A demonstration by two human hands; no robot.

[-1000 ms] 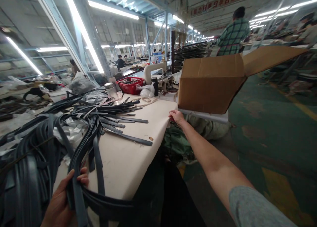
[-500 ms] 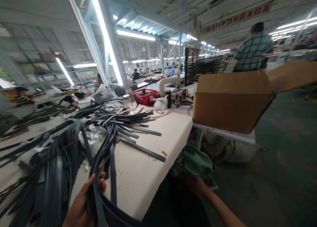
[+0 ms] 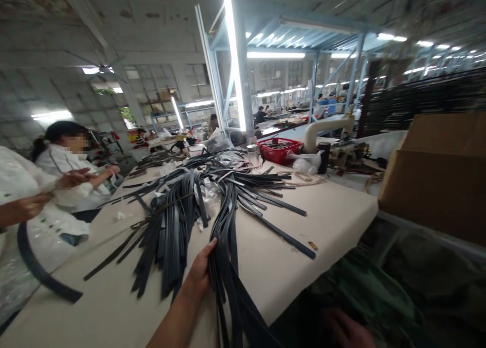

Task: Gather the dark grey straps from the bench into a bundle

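Dark grey strips (image 3: pixel 224 236) spread in a long bunch at six o'clock from the centre of the head view, partly lying on a pale worktop (image 3: pixel 266 267). The person's left hand (image 3: pixel 200 271), at seven o'clock, gripped that bunch. The right hand (image 3: pixel 347 329), at five o'clock, was dim and blurred near green cloth (image 3: pixel 379 287); whether it held anything could not be told. Another strip bundle (image 3: pixel 172 242) lay at eight o'clock, a red basket (image 3: pixel 279 153) stood at two, a cardboard box (image 3: pixel 436 193) at three.
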